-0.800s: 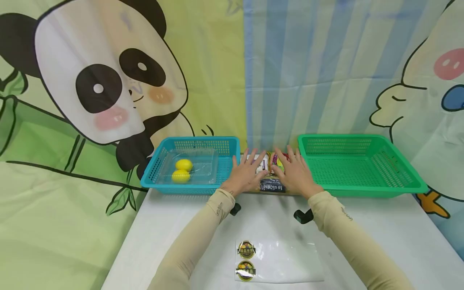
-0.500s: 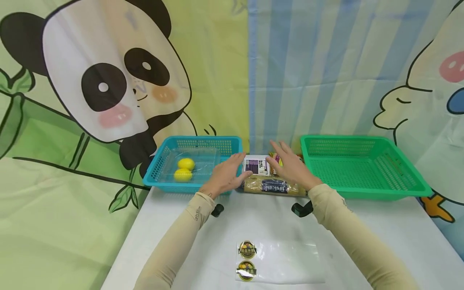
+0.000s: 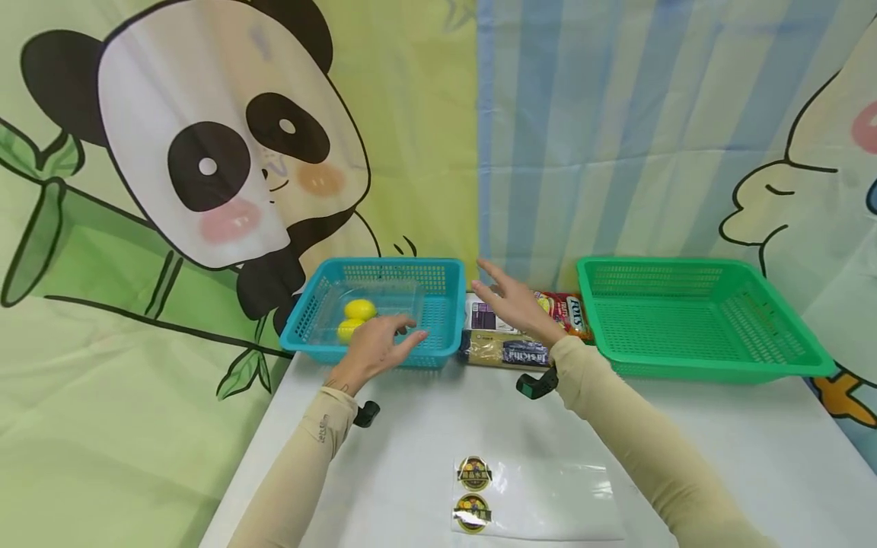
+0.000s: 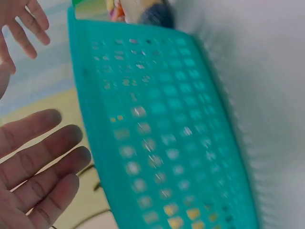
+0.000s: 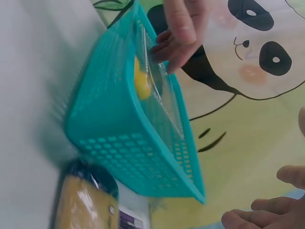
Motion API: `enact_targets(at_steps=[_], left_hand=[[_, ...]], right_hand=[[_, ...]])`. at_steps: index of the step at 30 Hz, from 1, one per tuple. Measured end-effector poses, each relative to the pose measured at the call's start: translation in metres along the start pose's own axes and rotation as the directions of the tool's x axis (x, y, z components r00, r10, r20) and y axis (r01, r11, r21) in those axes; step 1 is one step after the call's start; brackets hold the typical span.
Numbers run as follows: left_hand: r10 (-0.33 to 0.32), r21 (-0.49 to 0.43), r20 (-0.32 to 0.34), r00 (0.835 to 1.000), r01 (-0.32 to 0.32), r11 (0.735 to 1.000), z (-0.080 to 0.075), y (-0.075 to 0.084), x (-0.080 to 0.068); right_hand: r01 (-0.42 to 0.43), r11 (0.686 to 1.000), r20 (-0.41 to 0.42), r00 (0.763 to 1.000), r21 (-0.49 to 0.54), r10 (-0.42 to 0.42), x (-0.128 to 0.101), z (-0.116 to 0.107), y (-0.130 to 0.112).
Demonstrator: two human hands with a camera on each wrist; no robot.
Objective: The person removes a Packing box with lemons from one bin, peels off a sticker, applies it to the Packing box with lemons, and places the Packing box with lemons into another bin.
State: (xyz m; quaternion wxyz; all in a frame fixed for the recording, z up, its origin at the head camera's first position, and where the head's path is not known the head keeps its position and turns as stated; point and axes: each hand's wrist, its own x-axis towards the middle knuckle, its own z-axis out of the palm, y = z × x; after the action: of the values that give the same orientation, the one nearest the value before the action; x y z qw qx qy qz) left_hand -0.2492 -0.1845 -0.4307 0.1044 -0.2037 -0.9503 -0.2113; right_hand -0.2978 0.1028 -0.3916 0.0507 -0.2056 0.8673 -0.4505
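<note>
My left hand (image 3: 377, 346) is over the front of the blue basket (image 3: 444, 346), fingers loosely bent and holding nothing. Beneath and behind it, two yellow lemons (image 3: 359, 309) sit in a clear plastic box (image 3: 404, 293) inside the basket; the hand partly covers the nearer one. My right hand (image 3: 517, 304) hovers with fingers spread above the packages between the baskets, its grasp empty. Below it lie a brown pack labelled la sicilia (image 3: 493, 348), a white-and-purple pack (image 3: 485, 316) and a red fruit-printed bag (image 3: 569, 312). The right wrist view shows the left hand (image 5: 186, 33) above the basket's opening.
A green basket (image 3: 692, 320) stands on the right of the white table (image 3: 425, 457). Near the front lies a flat clear bag (image 3: 548, 502) with two round dark stickers (image 3: 474, 473). A printed panda curtain (image 3: 425, 152) hangs right behind the baskets.
Both hands have moved left and off the packages, uncovering them. The left hand has gone from beside the packages to over the blue basket. The packages and baskets stay in place.
</note>
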Motion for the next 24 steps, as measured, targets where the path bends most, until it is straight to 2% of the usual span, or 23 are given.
enact_targets(at_steps=[4, 12, 17, 20, 24], left_hand=[[0.000, 0.012, 0.038, 0.999, -0.001, 1.000, -0.002, -0.016, -0.010], [-0.004, -0.016, 0.128, 0.992, 0.006, 1.000, 0.004, -0.040, -0.028], [-0.014, -0.082, 0.150, 0.989, 0.026, 0.996, 0.010, -0.045, -0.033], [-0.016, -0.146, 0.153, 0.988, 0.039, 0.989, 0.011, -0.047, -0.032], [0.001, -0.198, 0.147, 0.989, 0.028, 0.980, 0.009, -0.050, -0.033]], right_hand=[[-0.031, 0.988, 0.014, 0.999, 0.151, 0.029, 0.010, 0.014, 0.003], [-0.066, 0.944, 0.086, 0.995, 0.323, 0.040, 0.028, 0.044, 0.005], [-0.097, 0.942, 0.121, 0.991, 0.322, 0.060, 0.041, 0.065, 0.003], [-0.102, 0.946, 0.115, 0.991, 0.309, 0.070, 0.051, 0.077, -0.003], [-0.125, 0.934, 0.106, 0.990, 0.334, 0.095, 0.065, 0.096, -0.012]])
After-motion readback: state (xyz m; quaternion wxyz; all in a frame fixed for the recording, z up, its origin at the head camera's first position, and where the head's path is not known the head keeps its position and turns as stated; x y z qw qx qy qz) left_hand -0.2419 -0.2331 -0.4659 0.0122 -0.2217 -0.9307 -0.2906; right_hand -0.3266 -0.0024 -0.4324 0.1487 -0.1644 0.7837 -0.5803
